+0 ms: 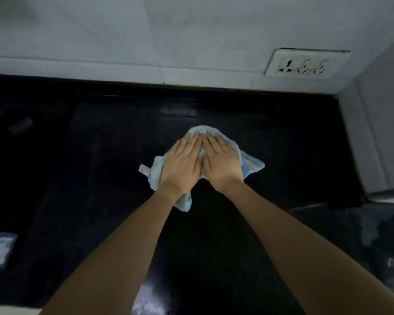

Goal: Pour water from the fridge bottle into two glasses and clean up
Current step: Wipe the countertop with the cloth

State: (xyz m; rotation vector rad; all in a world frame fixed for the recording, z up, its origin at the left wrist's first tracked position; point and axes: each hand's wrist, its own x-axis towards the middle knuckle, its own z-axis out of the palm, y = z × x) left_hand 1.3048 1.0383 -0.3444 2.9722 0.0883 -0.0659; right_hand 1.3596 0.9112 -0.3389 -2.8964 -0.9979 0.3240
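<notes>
Several slips can be foreseen from this position. The cloth (248,164) is bunched rather than spread, so water could be pushed ahead of it toward the wall (191,42) instead of being soaked up; a streak would likely be left on the dark counter (100,155), where wet patches are hard to tell from reflections. A loose corner hangs out at the near edge and a label sticks out at the left, and either could be dragged through wet ground and smear it. If the stroke were carried far right, the socket (305,64) on the wall would be neared, which is best avoided with a damp cloth. The bottle and glasses are not in view, so it cannot be told whether they have been put away. The cloth lies on the counter directly under both hands: the left hand (180,164) and right hand (223,164) are laid flat on it side by side, fingers straight and touching at the tips, pressing down and grasping nothing. Cloth shows beyond the fingertips and at both sides.
</notes>
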